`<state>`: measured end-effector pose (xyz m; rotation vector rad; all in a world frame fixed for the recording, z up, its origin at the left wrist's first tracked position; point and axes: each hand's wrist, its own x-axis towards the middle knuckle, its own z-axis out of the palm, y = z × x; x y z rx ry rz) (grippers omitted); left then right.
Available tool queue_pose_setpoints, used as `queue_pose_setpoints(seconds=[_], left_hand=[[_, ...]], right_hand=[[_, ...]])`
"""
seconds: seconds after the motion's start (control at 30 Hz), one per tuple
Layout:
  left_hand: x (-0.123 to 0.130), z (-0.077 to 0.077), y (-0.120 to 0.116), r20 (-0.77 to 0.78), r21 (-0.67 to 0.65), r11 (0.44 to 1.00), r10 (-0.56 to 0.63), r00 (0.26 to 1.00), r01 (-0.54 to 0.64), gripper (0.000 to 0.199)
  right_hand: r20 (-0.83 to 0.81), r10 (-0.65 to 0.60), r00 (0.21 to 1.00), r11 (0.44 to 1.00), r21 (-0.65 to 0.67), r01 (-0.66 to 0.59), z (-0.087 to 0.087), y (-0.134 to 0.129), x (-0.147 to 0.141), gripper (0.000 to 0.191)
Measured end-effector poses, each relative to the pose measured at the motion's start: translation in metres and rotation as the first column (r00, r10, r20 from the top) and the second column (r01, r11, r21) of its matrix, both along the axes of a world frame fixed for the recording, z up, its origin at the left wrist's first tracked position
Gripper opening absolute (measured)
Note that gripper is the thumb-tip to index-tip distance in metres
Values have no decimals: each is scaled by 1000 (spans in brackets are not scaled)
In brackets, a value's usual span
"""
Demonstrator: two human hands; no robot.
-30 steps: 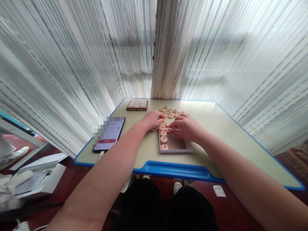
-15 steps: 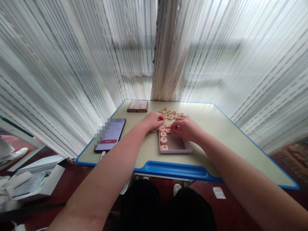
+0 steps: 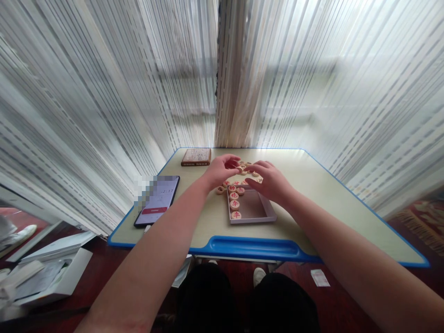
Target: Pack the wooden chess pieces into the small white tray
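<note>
An open shallow box (image 3: pixel 252 221) on the table holds several round Chinese chess pieces with red characters, in a column along its left wall, such as the lowest chess piece (image 3: pixel 236 215). One more chess piece (image 3: pixel 240 190) lies right of the column's top. Beyond the box, my left hand (image 3: pixel 222 170) has its thumb and fingers closed about a chess piece (image 3: pixel 239 169) at the loose pile. My right hand (image 3: pixel 268 179) hovers over the box's far right corner, thumb and fingers apart, fingertips by the pile; nothing shows in it. Both hands partly hide the pile.
A dark chess piece (image 3: pixel 220 190) lies left of the box. A phone (image 3: pixel 157 201) rests at the table's left edge, and a brown patterned box (image 3: pixel 196 157) at the back left. The blue tray ledge (image 3: pixel 255 247) runs along the front. Curtains (image 3: pixel 194 69) hang behind.
My right hand has let go of the red piece in the box's top row and moved up and away to the pile. My left hand has shifted slightly farther back to a piece there.
</note>
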<state>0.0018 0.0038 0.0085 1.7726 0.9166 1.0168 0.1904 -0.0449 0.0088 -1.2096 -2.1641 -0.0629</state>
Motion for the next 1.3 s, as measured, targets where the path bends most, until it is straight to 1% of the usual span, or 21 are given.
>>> queue_pose_setpoints(seconds=[0.03,0.1,0.17,0.27,0.33,0.4,0.5,0.67,0.77,0.8,0.83,0.87,0.9,0.93,0.97,1.0,1.03,1.1,1.17,1.23,1.3], left_hand=[[0,3,-2,73,-41,999,-30,997,33,42],[-3,9,-4,141,-90,994,-52,989,65,45],[-6,13,-6,135,-114,990,-72,988,87,45],[-11,16,-8,97,-169,973,-143,985,158,45],[-13,17,-10,79,-202,960,-179,981,192,44],[-14,18,-12,65,-217,956,-189,980,199,43],[-15,18,-14,47,-220,954,-198,979,204,44],[-15,20,-17,59,-249,933,-252,966,259,47],[-13,23,-21,81,-278,920,-265,961,277,43],[-12,23,-21,78,-285,921,-252,964,264,40],[-11,24,-21,57,-285,933,-212,976,219,35],[-10,23,-20,7,-275,952,-136,991,132,30],[-9,22,-18,-61,-252,968,-31,998,15,25],[-9,21,-16,-140,-214,970,89,986,-118,20],[-9,19,-13,-206,-174,958,191,960,-228,17],[-9,18,-10,-250,-137,941,269,930,-309,15],[-9,17,-8,-268,-113,929,313,911,-353,16],[-10,16,-6,-246,-100,923,340,908,-372,18],[-10,16,-6,-225,-107,929,324,919,-354,19],[-9,17,-8,-245,-137,949,246,938,-284,17],[-8,16,-11,-271,-173,969,125,954,-176,18]], right_hand=[[-34,15,999,1000,26,-14,0,0,0,25],[-73,35,997,998,46,-32,1,-1,0,26],[-85,44,995,998,40,-41,2,-3,0,25],[-105,85,991,996,38,-81,1,-5,-3,27],[-123,142,982,989,45,-138,0,-5,-4,23],[-143,184,972,982,54,-178,-1,-6,-6,17],[-173,185,967,983,54,-178,-2,-6,-8,14],[-171,189,967,982,57,-182,-3,-7,-9,12],[-174,167,971,986,54,-160,1,-9,-7,13],[-181,164,970,986,40,-160,3,-11,-6,14],[-188,167,968,986,19,-167,6,-13,-5,15],[-191,173,966,984,-6,-177,10,-15,-5,15],[-184,184,966,980,-37,-194,13,-18,-5,16],[-166,201,965,974,-74,-216,16,-22,-6,16],[-139,222,965,965,-110,-238,20,-26,-7,15],[-98,259,961,948,-166,-272,22,-30,-9,13],[-60,299,952,927,-221,-305,24,-35,-11,11],[6,360,933,893,-292,-343,25,-42,-15,7],[50,399,915,871,-331,-362,24,-47,-19,9],[75,416,906,863,-346,-368,22,-49,-20,10],[89,418,904,864,-348,-365,20,-48,-21,8]])
